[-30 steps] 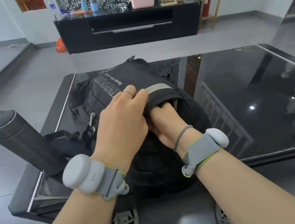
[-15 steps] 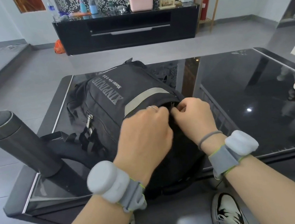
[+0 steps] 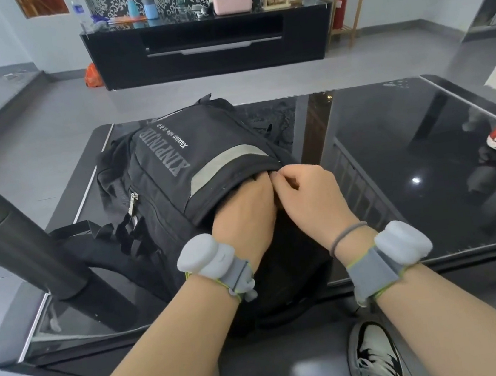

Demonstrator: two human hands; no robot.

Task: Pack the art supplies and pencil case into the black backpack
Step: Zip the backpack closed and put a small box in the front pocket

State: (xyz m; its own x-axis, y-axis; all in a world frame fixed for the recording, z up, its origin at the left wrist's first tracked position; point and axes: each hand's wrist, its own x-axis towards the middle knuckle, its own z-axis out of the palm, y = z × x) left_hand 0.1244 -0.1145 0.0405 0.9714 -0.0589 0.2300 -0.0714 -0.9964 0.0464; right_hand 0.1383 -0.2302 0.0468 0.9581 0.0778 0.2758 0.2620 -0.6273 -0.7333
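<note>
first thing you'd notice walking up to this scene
The black backpack lying in the middle of the glossy black table, with both hands at its opening: the left hand reaches under the flap, fingers hidden, while the right hand pinches the edge beside it. Next, the dark flask standing at the table's left near corner.
</note>
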